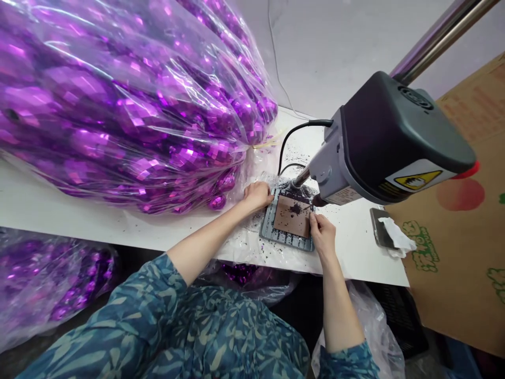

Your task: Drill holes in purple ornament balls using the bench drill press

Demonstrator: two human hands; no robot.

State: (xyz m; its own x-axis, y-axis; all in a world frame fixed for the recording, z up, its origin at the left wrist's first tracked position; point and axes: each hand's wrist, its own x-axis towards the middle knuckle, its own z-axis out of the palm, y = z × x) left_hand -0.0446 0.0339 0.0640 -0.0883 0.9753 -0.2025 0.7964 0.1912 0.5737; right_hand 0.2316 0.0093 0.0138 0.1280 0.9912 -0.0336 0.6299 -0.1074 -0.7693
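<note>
My left hand (257, 196) is closed, its fingers curled at the left edge of a small grey drill press base (267, 231). Whatever it may hold is hidden. On the base lies a flat brown board (292, 223) with a pile of dark shavings (295, 209) on it. My right hand (324, 234) is pinched closed by the board's right edge, just below the drill chuck (319, 200). What sits between its fingertips is too small to make out. The black and grey drill press head (394, 137) leans over from the right.
A big clear bag of shiny purple faceted balls (138, 116) fills the left of the white table (130, 226). Another purple bag (55, 279) lies below. A black cable (282, 147) loops behind the drill. At right are a phone (379, 229), a crumpled tissue (398, 237) and a cardboard box (465, 252).
</note>
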